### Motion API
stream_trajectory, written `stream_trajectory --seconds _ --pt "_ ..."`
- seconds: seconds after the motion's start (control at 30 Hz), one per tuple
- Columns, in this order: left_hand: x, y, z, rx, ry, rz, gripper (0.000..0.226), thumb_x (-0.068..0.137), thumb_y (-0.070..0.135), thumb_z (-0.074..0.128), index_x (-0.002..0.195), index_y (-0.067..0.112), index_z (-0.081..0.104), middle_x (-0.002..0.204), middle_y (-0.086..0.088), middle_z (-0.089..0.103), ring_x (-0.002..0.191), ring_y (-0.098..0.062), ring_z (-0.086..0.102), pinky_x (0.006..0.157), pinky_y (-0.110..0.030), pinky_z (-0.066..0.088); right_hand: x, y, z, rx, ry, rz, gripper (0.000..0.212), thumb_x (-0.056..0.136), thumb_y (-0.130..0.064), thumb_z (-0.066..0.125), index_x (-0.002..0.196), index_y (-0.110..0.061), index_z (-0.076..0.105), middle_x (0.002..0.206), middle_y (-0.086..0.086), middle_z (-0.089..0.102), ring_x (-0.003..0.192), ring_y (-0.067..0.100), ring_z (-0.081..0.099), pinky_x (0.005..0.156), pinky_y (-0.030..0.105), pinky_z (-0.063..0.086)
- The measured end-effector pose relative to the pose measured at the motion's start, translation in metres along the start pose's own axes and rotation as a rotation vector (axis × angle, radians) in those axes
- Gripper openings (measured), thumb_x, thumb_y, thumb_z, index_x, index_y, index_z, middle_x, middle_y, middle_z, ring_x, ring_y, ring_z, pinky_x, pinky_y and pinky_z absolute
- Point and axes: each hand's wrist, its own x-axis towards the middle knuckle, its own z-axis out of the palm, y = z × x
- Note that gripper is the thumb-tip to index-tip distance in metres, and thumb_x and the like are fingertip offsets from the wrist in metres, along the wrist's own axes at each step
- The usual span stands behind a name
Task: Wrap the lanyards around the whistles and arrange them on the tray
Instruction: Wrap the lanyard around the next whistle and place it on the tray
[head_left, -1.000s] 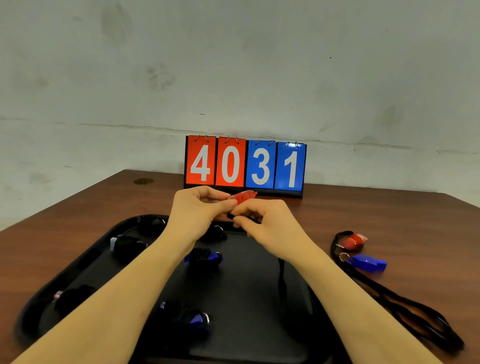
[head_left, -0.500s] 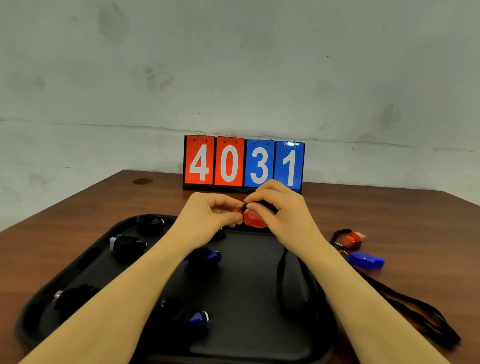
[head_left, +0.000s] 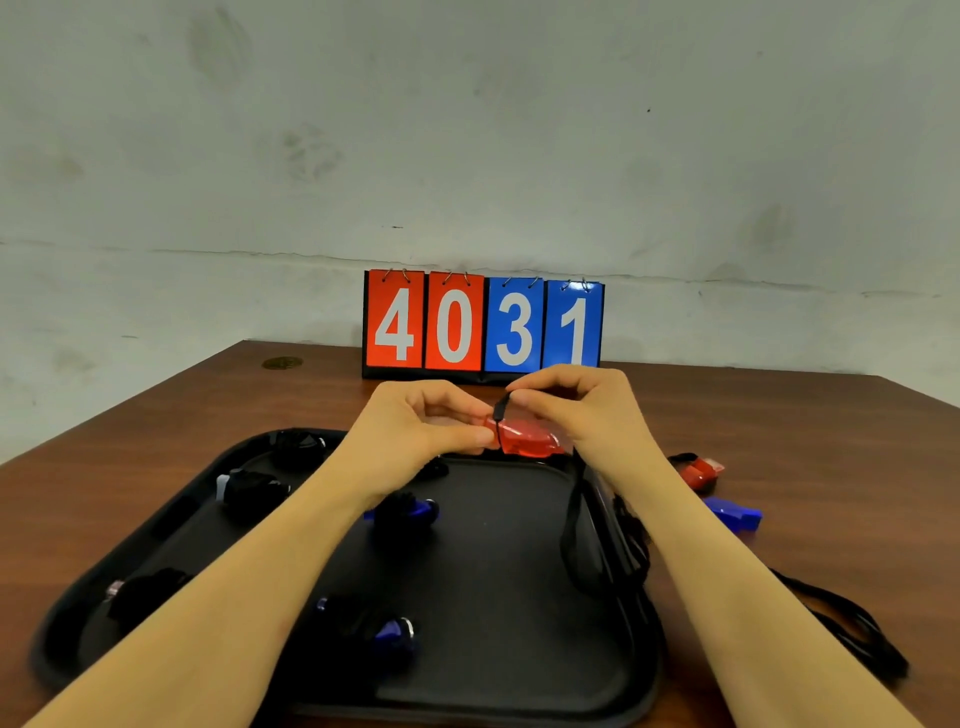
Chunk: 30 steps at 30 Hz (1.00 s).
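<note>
Brown wooden bench (head_left: 779, 426) stood against a stained, pale grey wall (head_left: 467, 156). Flip scoreboard (head_left: 483, 327) reading 4031 sat at the bench's far edge, evenly lit.

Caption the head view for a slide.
Both hands wind black lanyard around red whistle above tray.

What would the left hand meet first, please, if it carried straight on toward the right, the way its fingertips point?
The left hand already pinches the red whistle; straight beyond lies the right hand, probably at similar depth.
</note>
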Motion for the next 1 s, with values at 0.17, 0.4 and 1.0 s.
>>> stream_trajectory --seconds 0.17,0.4,1.0 --pt "0.000 0.001 0.001 -0.268 0.097 -0.027 0.019 0.072 -0.006 0.067 0.081 0.011 0.068 0.078 -0.004 0.073 0.076 -0.019 0.071 0.066 -0.023 0.058 -0.001 -0.002 0.005 0.030 -0.072 -0.007 0.018 0.079 -0.011 0.069 0.076 -0.029 0.069 0.077 -0.013 0.069 0.085 0.000 0.064 0.076 0.021 0.054" --pt "0.002 -0.001 -0.001 -0.305 0.253 -0.020 0.016 0.075 0.003 0.067 0.086 0.014 0.067 0.075 -0.001 0.074 0.073 -0.014 0.071 0.063 -0.021 0.057 -0.003 0.000 0.017 0.062 -0.137 -0.004 0.007 0.079 -0.013 0.070 0.084 -0.017 0.073 0.081 0.002 0.072 0.080 0.014 0.067 0.076 0.025 0.055" --pt "0.008 -0.011 -0.003 0.038 0.387 -0.044 0.015 0.075 0.006 0.073 0.085 0.016 0.068 0.079 -0.001 0.072 0.072 -0.010 0.070 0.071 -0.020 0.056 -0.008 -0.011 0.023 -0.278 -0.082 -0.232 0.010 0.088 -0.017 0.059 0.093 -0.022 0.067 0.095 -0.016 0.058 0.098 0.000 0.052 0.086 0.010 0.040"
